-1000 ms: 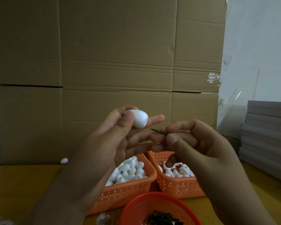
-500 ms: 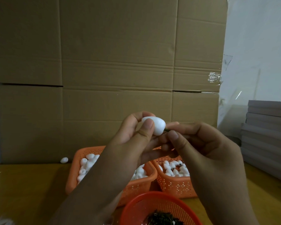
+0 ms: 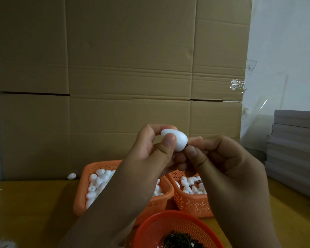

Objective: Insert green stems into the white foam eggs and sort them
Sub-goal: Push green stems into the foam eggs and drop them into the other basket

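Because the stem had to go straight into its blunt end, I pinched the foam egg (image 3: 175, 141) between thumb and fingers of my left hand (image 3: 150, 151), raised above the left basket (image 3: 150, 204). My right hand (image 3: 220, 158) pinched at that end; the stem itself was hidden. Right of that basket stood another basket (image 3: 191, 203); nearer me, the stem bowl (image 3: 168, 230). My forearms hid much of both.

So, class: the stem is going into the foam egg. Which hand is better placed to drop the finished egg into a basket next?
Left. The left hand already pinches the foam egg, above the left basket; the right hand only pinches at the egg's end.
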Motion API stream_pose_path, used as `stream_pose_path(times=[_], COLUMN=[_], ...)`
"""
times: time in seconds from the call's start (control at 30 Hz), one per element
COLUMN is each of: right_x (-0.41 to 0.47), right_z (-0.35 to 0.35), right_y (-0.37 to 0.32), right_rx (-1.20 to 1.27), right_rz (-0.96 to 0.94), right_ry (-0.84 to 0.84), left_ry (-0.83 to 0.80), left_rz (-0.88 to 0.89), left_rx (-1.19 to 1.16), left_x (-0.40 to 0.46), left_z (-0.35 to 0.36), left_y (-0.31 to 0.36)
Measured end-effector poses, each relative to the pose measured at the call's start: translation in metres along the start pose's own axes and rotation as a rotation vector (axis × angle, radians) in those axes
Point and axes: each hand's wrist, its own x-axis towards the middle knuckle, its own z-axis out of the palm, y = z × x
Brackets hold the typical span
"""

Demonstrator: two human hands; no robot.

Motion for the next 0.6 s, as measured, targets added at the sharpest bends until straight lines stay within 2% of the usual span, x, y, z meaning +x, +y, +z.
stream_pose_path(times=[0.2,0.33,0.43,0.6], right_x=[0.003,0.004,0.005,0.003], right_z=[-0.002,-0.006,-0.007,0.0], right_y=[0.006,0.011,0.011,0.011], right_rx=[0.011,-0.086,-0.12,-0.028], right_rz=[0.082,0.081,0.075,0.194], right_ry=[-0.092,-0.019,-0.055,-0.213], left_ry=[0.003,0.093,0.145,0.104], left_rz=[0.123,0.234,0.253,0.292], left_rx=[0.202,0.357,0.576,0.937], left_x=[0.0,0.002,0.003,0.002], left_z=[-0.006,-0.015,-0.024,-0.016], left_y=[0.009,0.015,0.015,0.009])
